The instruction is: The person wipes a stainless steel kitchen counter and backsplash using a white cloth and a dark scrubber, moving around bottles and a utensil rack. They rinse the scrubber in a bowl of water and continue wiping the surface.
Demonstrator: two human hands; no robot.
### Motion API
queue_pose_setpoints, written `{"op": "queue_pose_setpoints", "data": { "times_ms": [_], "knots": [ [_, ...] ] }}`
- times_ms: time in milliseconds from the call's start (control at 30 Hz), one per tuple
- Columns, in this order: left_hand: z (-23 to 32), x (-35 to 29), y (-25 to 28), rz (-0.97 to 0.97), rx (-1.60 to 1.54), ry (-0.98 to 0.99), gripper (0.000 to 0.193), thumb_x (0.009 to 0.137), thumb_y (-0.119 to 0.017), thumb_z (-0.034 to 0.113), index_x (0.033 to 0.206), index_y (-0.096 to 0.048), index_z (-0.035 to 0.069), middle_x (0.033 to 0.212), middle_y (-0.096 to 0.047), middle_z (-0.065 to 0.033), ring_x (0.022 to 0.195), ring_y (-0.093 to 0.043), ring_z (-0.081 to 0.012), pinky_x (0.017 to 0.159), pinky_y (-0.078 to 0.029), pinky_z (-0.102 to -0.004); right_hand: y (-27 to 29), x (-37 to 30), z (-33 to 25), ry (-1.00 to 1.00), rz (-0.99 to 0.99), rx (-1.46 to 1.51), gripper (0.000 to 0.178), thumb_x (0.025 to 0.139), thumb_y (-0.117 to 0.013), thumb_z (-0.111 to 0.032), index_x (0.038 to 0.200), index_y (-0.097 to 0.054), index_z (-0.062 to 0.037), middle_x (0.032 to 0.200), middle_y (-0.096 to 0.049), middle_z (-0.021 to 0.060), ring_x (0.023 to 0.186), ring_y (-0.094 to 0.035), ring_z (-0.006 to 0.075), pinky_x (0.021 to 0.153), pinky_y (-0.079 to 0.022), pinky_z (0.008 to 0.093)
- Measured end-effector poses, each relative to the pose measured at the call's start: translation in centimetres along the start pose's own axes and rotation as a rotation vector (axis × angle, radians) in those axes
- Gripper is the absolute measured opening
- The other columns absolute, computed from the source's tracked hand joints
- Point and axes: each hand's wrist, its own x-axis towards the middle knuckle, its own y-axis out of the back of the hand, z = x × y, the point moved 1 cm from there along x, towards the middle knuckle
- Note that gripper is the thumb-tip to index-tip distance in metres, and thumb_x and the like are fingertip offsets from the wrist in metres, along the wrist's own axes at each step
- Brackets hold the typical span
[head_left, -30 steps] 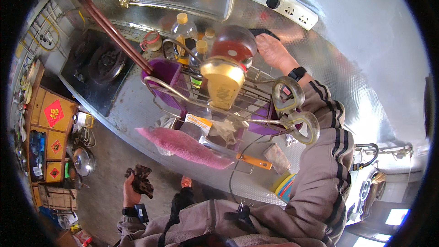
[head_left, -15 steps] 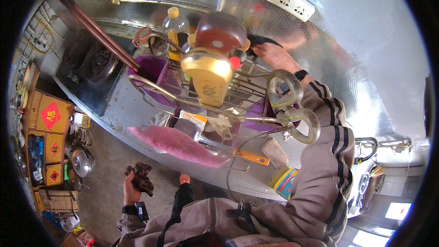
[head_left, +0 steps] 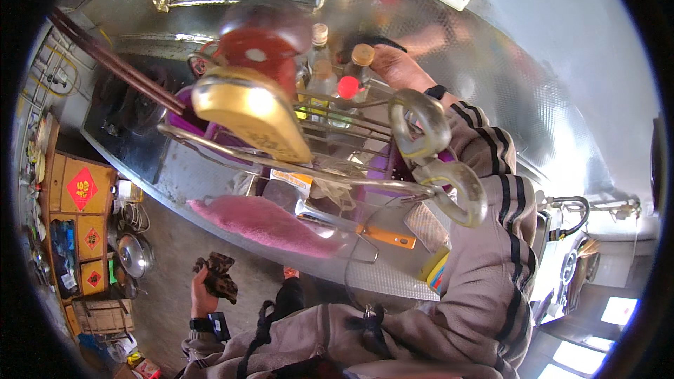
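Two hands reach me over the feed: my left hand point(head_left: 202, 300) pinches a dark mottled cloth point(head_left: 220, 278), which juts rightward from its fingers; my right hand point(head_left: 401, 70) sits beyond the wire rack point(head_left: 365, 181), near a capped bottle point(head_left: 361, 69), its grip unreadable.

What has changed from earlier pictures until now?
The red-brown bottle and gold bottle appear further left, perhaps only because the view shifted, uncovering a tan-capped bottle. Nothing was visibly grasped or released. The left hand still holds the dark cloth; the right hand stays near the rack.
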Motion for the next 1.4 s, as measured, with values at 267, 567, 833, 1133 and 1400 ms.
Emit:
{"op": "queue_pose_setpoints", "data": {
  "times_ms": [267,567,833,1133,1400],
  "knots": [
    [0.9,-0.3,-0.1,-0.012,-0.006,-0.026,0.039,0.099,-0.049,0.034,0.126,-0.055,0.006,0.111,-0.063,-0.0073,0.095,-0.063,-0.0245,0.08,-0.053,-0.0464,2.3,-11.3,-0.8,0.039,-0.332,-0.455,0.035,0.08,-0.056,-0.011,0.114,-0.064,-0.0045,0.122,-0.061,0.008,0.119,-0.052,0.022,0.105,-0.039,0.0321],
    [1.2,0.3,-0.3,-0.069,0.0,0.033,0.039,0.098,-0.05,0.035,0.125,-0.057,0.007,0.112,-0.065,-0.0086,0.097,-0.064,-0.0259,0.084,-0.052,-0.0433,0.3,-11.5,-1.9,0.064,-0.017,-0.32,0.032,0.077,-0.058,-0.016,0.103,-0.065,0.0002,0.117,-0.061,0.0139,0.117,-0.054,0.0302,0.104,-0.041,0.0397],
    [1.8,0.7,-0.8,-0.062,0.057,0.012,0.043,0.1,-0.047,0.036,0.13,-0.052,0.006,0.115,-0.062,-0.0091,0.1,-0.061,-0.0248,0.086,-0.051,-0.046,0.3,-15.7,-1.8,-0.148,-0.302,-0.358,0.056,0.075,-0.069,-0.023,0.124,-0.057,0.0004,0.128,-0.057,0.0124,0.13,-0.044,0.0276,0.112,-0.031,0.0392],
    [0.7,0.7,-1.0,-0.056,0.031,0.022,0.045,0.099,-0.05,0.038,0.128,-0.053,0.004,0.112,-0.063,-0.0102,0.096,-0.063,-0.025,0.083,-0.053,-0.0458,0.5,-19.4,-3.9,-0.571,-0.5,-0.268,0.055,0.085,-0.062,-0.033,0.127,-0.053,0.0021,0.135,-0.051,0.0169,0.132,-0.041,0.0315,0.11,-0.031,0.0406],
    [1.1,0.7,-2.0,-0.128,0.049,0.059,0.042,0.1,-0.049,0.036,0.126,-0.056,0.005,0.116,-0.064,-0.0108,0.099,-0.063,-0.0265,0.087,-0.051,-0.0435,-3.4,-14.9,-9.6,-0.637,-0.321,0.119,0.036,0.089,-0.049,-0.028,0.104,-0.067,-0.0004,0.12,-0.061,0.0199,0.115,-0.057,0.0325,0.096,-0.047,0.0449]
  ]
}}
